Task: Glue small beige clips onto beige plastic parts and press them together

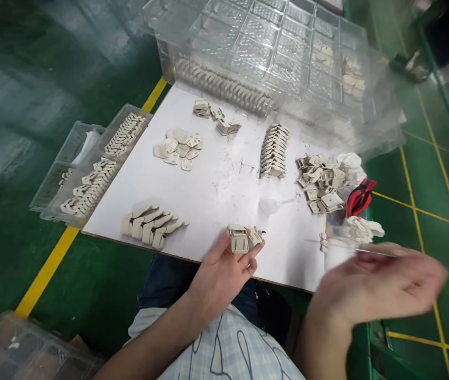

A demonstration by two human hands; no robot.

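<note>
Near the front edge of the white board (224, 184), my left hand (228, 269) holds a beige plastic part (239, 240) between thumb and fingers, with a smaller beige piece (255, 236) at its fingertips. My right hand (386, 285), blurred by motion, is closed around a thin needle-like tool (373, 252) at the right, past the board's edge. The tool's tip points left. A row of beige parts (153, 226) lies left of my left hand. A small translucent bottle (271, 205) with a thin nozzle lies beyond it.
Flat pieces (180, 148), a stacked row (275, 150) and a loose heap (321, 179) lie farther back. Red-handled pliers (360, 198) and white cloth (363, 229) are at the right. Clear compartment trays (272, 47) stand behind; filled trays (90, 184) are at the left.
</note>
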